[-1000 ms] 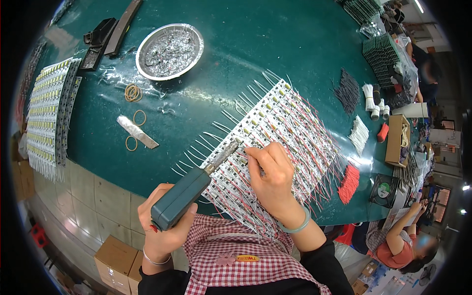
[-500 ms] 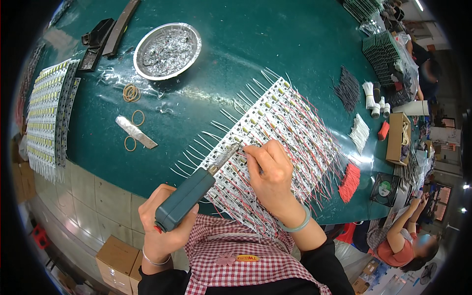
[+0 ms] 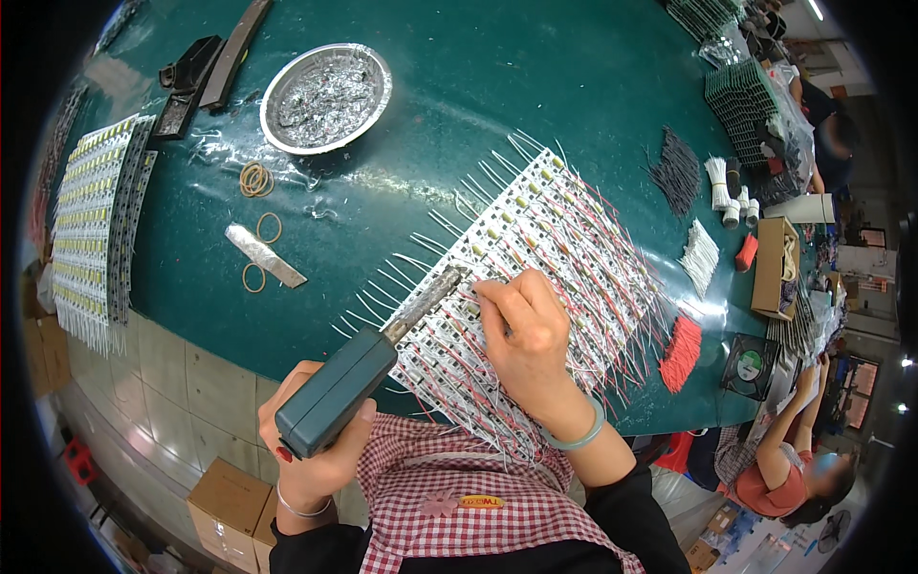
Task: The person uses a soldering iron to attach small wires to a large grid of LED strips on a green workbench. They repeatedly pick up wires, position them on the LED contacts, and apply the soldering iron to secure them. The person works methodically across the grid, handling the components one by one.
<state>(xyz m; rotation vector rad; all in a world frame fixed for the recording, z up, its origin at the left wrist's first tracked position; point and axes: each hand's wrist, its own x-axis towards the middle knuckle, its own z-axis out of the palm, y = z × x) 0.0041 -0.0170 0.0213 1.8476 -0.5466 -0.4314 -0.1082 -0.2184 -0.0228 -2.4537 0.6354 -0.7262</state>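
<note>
Soldering tool (image 3: 359, 378), teal-bodied, is sitting gripped in my left hand (image 3: 316, 459), its metal tip resting on the wired component panel (image 3: 555, 249) lying on the green table (image 3: 497, 86); my right hand (image 3: 531, 335) is pinching a wire there.

Black long sleeves on both forearms, red-and-white checked apron across the front with a small flower motif and a yellow label patch, left hand (image 3: 320, 457) with red-painted nails and a thin silver bangle, right hand (image 3: 528, 337) with 1 pale green bangle at the wrist.
</note>
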